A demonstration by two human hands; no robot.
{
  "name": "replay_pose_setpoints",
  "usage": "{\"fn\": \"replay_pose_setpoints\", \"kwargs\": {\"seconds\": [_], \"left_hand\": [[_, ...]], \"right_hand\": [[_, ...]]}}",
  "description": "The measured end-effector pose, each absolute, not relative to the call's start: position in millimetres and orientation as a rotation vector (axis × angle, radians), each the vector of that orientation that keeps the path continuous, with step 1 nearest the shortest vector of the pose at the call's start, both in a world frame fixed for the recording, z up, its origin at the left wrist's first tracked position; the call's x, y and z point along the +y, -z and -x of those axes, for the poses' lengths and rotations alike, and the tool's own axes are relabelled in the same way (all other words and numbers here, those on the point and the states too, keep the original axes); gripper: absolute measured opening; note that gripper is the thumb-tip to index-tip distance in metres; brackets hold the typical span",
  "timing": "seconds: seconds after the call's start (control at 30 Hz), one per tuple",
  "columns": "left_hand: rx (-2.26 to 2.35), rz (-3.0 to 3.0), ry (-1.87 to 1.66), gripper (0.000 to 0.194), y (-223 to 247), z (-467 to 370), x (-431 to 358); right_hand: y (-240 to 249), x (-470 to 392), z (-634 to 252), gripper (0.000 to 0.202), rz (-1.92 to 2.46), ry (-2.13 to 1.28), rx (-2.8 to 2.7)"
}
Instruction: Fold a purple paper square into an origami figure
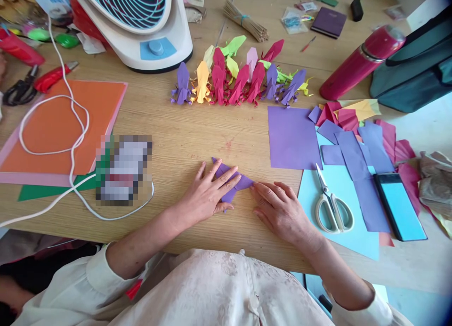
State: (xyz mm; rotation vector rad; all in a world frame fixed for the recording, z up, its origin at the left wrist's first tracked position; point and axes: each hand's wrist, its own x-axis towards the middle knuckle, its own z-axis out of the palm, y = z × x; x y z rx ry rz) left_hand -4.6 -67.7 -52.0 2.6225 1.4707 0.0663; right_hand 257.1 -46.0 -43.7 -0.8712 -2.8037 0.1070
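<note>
Under my left hand [210, 194] lies a small folded piece of purple paper [230, 196], a pointed shape flat on the wooden table. The fingers of that hand are spread over it and press it down. My right hand [277, 208] rests at the paper's right corner, its fingers bent and close together, the fingertips touching the tip. Part of the paper is hidden beneath my left fingers. Right of my right hand, scissors with pale handles [332, 210] lie partly open on a light blue sheet [307, 199]. Above them is a square purple sheet [293, 137].
Several folded paper figures [242, 76] stand in a group beyond my hands. A fan [155, 29] is at back left, a red flask [360, 64] at back right. Orange paper [67, 133], a white cable [72, 168] and a blurred phone [123, 170] lie left; another phone [400, 206] lies right.
</note>
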Motion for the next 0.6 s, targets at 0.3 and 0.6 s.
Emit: {"fn": "replay_pose_setpoints", "kwargs": {"seconds": [0.3,0.6], "left_hand": [[1.530,-2.580,-0.145,0.050,41.3,-0.1,-62.4],[1.649,-2.397,-0.142,0.020,20.0,2.8,-18.5]], "right_hand": [[36.2,-46.8,-263.8,0.027,1.151,0.075,-2.696],[39.6,-44.8,-253.1,0.024,1.196,-0.033,-2.551]]}}
